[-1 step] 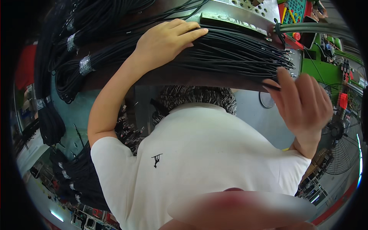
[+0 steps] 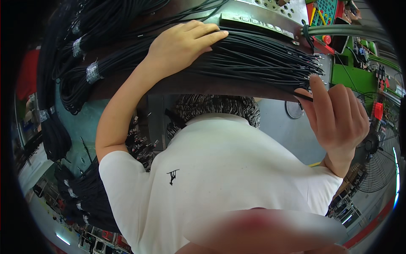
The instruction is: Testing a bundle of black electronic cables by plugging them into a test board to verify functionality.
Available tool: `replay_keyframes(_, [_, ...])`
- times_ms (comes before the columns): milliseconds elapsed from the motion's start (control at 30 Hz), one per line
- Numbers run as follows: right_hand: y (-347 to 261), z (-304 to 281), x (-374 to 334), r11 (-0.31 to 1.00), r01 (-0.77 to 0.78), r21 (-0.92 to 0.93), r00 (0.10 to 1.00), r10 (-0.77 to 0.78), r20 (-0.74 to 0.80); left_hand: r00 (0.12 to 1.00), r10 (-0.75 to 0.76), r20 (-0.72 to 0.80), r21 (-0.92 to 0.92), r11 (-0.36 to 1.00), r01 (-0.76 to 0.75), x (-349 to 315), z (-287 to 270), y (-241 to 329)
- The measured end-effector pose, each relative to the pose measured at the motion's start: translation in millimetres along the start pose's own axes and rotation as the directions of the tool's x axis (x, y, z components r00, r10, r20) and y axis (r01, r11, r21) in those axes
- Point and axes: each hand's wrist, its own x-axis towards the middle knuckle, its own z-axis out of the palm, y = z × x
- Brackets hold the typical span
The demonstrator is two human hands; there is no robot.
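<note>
A bundle of thin black cables [image 2: 258, 55] stretches along the dark brown bench and fans out to the right, where small metal tips show at the ends. Over the bundle, toward its left part, lies my left hand [image 2: 179, 46]. Its fingers are bent over the cables, with the thumb on the near side. At the right end, my right hand [image 2: 338, 114] pinches a single black cable [image 2: 304, 95] between thumb and fingers, slightly nearer to me than the other ends. Clear wrap [image 2: 94, 73] ties the bundle where it loops at the left.
More wrapped black cable bundles [image 2: 105, 21] lie at the back left and hang below. A pale-topped strip fixture [image 2: 258, 26] runs behind the cables. At the back right are a red button [image 2: 326, 39], a thick grey hose [image 2: 347, 30] and green machinery [image 2: 351, 74]. A fan [image 2: 374, 165] stands at right.
My right hand has shifted slightly right and toward me, with the pinched cable in it. My left hand stays on the bundle.
</note>
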Motion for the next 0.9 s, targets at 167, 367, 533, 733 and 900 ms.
replay_keyframes(167, [34, 74, -33, 0.954, -0.117, 0.278, 0.989, 0.085, 0.124, 0.998, 0.023, -0.057, -0.021, 0.999, -0.024, 2, -13, 3])
replay_keyframes(367, [13, 132, -68, 0.868, -0.262, 0.422, 0.965, 0.220, 0.146, 0.994, 0.098, -0.047, -0.022, 0.995, -0.099, -7, -16, 31])
replay_keyframes(533, [6, 141, -53, 0.833, -0.336, 0.440, 0.938, 0.340, 0.071, 0.997, 0.006, -0.072, -0.056, 0.998, -0.010, -3, -15, 37])
replay_keyframes(733, [0, 146, -63, 0.786, -0.264, 0.559, 0.943, 0.333, -0.023, 0.996, -0.047, -0.077, 0.058, 0.997, 0.052, -5, -19, 36])
replay_keyframes(900, [-6, 160, -70, 0.846, -0.239, 0.477, 0.941, 0.323, -0.101, 0.999, -0.038, 0.005, 0.197, 0.980, 0.036, -18, -34, 29])
